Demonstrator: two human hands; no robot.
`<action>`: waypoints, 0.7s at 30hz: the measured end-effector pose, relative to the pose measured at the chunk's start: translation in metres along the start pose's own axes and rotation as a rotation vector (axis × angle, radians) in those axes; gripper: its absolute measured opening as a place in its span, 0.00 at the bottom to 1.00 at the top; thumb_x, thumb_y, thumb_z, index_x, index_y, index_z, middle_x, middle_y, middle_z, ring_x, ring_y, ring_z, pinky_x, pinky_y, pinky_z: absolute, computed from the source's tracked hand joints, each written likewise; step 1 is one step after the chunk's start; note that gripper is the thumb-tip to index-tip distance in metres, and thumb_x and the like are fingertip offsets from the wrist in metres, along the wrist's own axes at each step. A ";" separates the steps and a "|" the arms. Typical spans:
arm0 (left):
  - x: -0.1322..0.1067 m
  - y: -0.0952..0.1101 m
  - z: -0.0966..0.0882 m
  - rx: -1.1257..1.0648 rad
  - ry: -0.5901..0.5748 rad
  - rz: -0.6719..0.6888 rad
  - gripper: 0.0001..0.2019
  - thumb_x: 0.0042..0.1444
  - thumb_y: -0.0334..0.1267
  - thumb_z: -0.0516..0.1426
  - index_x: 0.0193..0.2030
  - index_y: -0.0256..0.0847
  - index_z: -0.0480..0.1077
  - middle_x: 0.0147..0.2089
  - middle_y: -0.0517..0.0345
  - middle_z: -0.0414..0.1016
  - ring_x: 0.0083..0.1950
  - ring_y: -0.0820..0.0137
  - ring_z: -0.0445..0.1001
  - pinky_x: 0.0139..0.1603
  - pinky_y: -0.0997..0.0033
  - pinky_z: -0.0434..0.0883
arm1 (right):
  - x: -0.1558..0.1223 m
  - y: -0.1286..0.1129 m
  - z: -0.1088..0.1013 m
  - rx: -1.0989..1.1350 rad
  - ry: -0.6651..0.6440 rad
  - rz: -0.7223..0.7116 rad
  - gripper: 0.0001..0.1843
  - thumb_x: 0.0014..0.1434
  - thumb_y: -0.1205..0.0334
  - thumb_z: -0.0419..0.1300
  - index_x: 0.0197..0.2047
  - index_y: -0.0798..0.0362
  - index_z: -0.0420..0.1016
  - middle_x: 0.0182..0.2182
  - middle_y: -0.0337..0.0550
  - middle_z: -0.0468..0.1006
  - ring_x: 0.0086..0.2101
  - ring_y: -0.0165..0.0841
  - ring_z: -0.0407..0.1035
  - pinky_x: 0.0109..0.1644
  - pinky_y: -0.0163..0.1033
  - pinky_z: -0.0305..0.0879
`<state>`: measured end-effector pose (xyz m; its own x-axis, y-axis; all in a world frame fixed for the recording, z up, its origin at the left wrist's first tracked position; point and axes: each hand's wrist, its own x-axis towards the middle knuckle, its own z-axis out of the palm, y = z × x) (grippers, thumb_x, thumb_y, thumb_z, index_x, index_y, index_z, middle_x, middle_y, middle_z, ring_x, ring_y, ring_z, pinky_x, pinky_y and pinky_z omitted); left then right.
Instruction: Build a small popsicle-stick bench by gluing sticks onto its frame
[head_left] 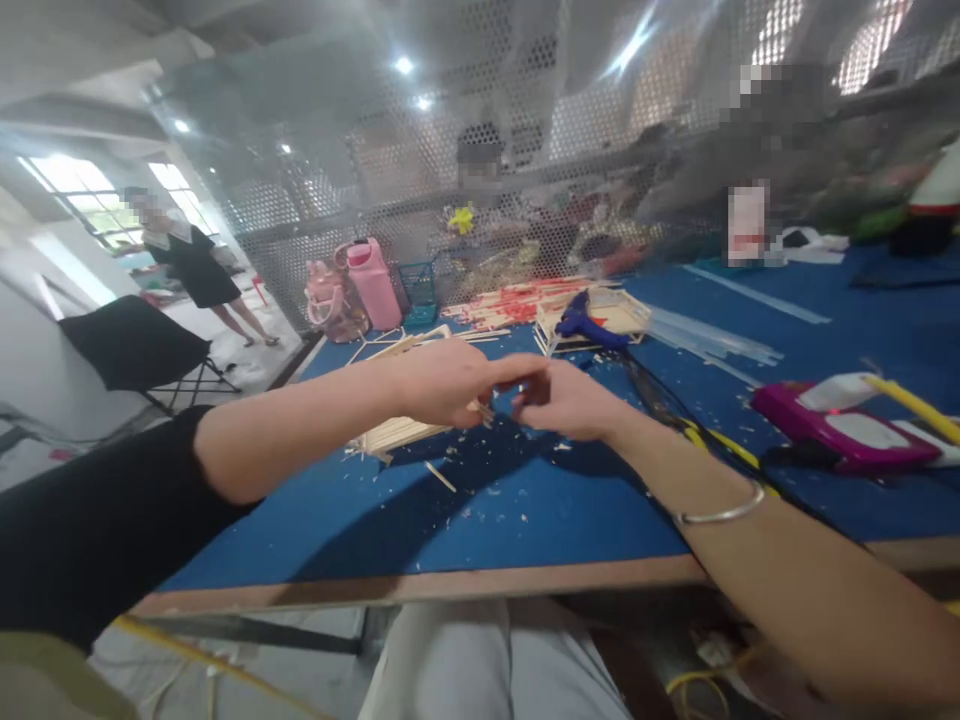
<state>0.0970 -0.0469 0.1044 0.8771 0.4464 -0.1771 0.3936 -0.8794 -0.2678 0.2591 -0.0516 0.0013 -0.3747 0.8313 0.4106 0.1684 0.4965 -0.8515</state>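
Stick panel: the pale stick panel lies on the blue table, below the left forearm and partly hidden by it; its sticks sit side by side and look already joined.
Stick frame: a second piece, the stick frame, rests farther back, apparently also put together.
Loose sticks: a pile of red and pale sticks lies at the back, and one short stick lies near the panel; these look unused, so I judge the work partly done, though how much is left cannot be told.
Left hand: the left hand is bent, one finger stretched to the right hand and seemingly touching it; small stick ends show under its fingers, but whether it grips them I cannot tell.
Right hand: the right hand is curled, thumb and finger close together; I cannot tell whether anything is pinched there.
Glue gun: the blue glue gun lies on the stick frame, out of both hands.
Scraps: pale bits litter the table around the hands.
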 end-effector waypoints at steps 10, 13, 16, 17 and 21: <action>0.033 -0.008 0.018 0.103 -0.205 0.052 0.16 0.46 0.34 0.58 0.45 0.45 0.73 0.35 0.58 0.79 0.42 0.66 0.72 0.47 0.66 0.59 | 0.011 0.013 -0.037 -0.480 0.430 0.260 0.03 0.46 0.70 0.59 0.23 0.55 0.72 0.21 0.38 0.73 0.26 0.28 0.65 0.35 0.35 0.61; 0.034 -0.012 0.025 0.073 -0.191 0.052 0.14 0.46 0.35 0.59 0.42 0.48 0.75 0.35 0.59 0.79 0.42 0.66 0.72 0.50 0.66 0.57 | 0.010 0.011 -0.036 -0.486 0.417 0.269 0.03 0.48 0.67 0.61 0.25 0.56 0.75 0.22 0.39 0.74 0.26 0.28 0.66 0.35 0.35 0.61; 0.032 -0.013 0.027 0.082 -0.162 0.067 0.15 0.46 0.35 0.59 0.43 0.48 0.75 0.37 0.56 0.79 0.42 0.66 0.72 0.52 0.64 0.57 | 0.009 0.009 -0.034 -0.480 0.403 0.252 0.03 0.48 0.65 0.63 0.25 0.56 0.76 0.23 0.40 0.75 0.26 0.28 0.66 0.34 0.35 0.61; 0.032 -0.012 0.026 0.086 -0.154 0.071 0.15 0.46 0.35 0.59 0.43 0.49 0.75 0.37 0.55 0.79 0.41 0.66 0.72 0.52 0.64 0.57 | 0.009 0.008 -0.034 -0.479 0.395 0.249 0.04 0.48 0.64 0.63 0.25 0.56 0.76 0.23 0.40 0.75 0.25 0.28 0.66 0.34 0.35 0.60; 0.030 -0.011 0.024 0.101 -0.150 0.066 0.16 0.47 0.34 0.59 0.45 0.48 0.74 0.36 0.54 0.78 0.41 0.66 0.72 0.50 0.65 0.60 | 0.008 0.006 -0.029 -0.472 0.324 0.274 0.06 0.47 0.62 0.64 0.23 0.55 0.74 0.21 0.38 0.74 0.24 0.27 0.64 0.32 0.34 0.58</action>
<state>0.1122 -0.0202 0.0788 0.8464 0.4145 -0.3344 0.3004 -0.8901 -0.3428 0.2836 -0.0348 0.0094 0.0211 0.9406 0.3389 0.6304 0.2506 -0.7347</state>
